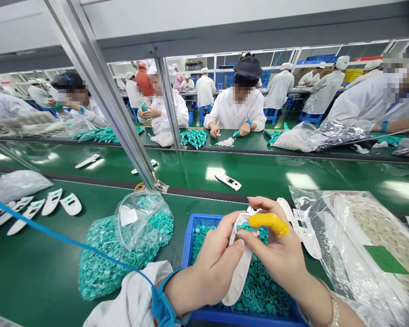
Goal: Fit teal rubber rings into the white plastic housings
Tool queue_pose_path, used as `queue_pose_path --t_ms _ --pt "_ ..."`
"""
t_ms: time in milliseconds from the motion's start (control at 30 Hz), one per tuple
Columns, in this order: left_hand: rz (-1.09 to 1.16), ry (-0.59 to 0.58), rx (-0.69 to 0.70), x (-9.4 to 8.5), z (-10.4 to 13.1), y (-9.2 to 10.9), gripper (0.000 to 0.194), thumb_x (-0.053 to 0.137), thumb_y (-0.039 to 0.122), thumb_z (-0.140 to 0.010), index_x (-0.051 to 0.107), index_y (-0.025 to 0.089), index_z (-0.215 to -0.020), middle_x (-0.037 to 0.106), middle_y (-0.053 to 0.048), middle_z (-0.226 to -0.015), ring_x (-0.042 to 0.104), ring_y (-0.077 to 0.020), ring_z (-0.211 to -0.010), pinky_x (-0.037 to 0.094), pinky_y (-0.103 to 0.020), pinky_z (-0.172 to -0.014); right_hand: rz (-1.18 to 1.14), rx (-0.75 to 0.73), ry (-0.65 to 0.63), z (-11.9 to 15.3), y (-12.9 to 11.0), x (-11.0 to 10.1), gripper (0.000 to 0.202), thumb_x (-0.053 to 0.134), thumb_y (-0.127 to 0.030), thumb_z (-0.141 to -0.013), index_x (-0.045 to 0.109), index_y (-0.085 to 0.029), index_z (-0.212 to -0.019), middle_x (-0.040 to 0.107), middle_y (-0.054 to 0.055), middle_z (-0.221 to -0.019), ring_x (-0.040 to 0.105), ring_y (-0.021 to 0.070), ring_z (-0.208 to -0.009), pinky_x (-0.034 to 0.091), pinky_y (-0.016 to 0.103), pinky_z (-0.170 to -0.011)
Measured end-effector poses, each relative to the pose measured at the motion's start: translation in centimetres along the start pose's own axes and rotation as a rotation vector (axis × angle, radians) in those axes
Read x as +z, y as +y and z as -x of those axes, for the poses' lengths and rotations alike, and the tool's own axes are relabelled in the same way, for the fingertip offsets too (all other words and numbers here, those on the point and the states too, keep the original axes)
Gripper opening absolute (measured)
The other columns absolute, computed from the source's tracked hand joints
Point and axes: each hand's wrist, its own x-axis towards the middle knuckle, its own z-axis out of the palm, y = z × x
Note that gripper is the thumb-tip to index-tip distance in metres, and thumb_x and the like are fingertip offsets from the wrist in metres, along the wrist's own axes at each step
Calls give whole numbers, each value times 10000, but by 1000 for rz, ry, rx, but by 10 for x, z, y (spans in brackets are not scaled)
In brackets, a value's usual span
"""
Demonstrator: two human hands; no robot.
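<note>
My left hand is closed round a white elongated plastic shell half, its hollow side facing up. At the shell's upper end sits a small teal plastic part. My right hand pinches that part against the shell, thumb below and index finger above. A yellow finger cot covers the index finger. Beneath both hands stands a blue bin full of loose teal ring-shaped pieces. A blue strap with a cord circles my left wrist. The fingers partly hide the teal part's seat.
Left of the bin lies a clear bag of teal pieces, with several white shells farther left. White shells and a large plastic bag lie right. Ahead, a green conveyor carries shells past a metal post. Co-workers sit opposite.
</note>
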Motion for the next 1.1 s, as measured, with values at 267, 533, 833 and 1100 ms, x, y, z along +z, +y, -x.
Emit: queue_pose_path --t_ms 267,533,833,1100 --pt "-90 119 -31 -1 -7 -2 290 378 350 -923 512 201 -1132 608 -36 -940 538 -131 -757 439 -243 -723 354 -292 39 -2 -1 -6 446 664 -230 -733 480 -229 -1139 572 92 -1027 541 261 -952 478 460 -791" --pt "-400 112 5 -7 -8 -8 285 353 352 -929 494 182 -1110 598 -5 -710 460 -98 -532 320 -226 -516 -71 122 -160 0 -5 -6 203 503 -209 -864 549 -218 -1062 666 47 -917 646 162 -772 549 286 -668" --pt "-512 119 13 -10 -6 -19 165 319 334 -938 409 210 -1000 520 31 -606 418 -104 -492 258 -233 -488 -52 221 -304 -4 -7 -7 173 479 -234 -862 618 -205 -961 670 -9 -734 641 142 -718 503 236 -658" --pt "-546 92 27 -13 -8 -14 176 323 339 -933 416 211 -1012 574 8 -660 476 -113 -515 299 -229 -494 -5 182 -277 -2 -6 -3 150 458 -193 -839 605 -213 -862 663 -10 -704 646 159 -730 497 242 -611"
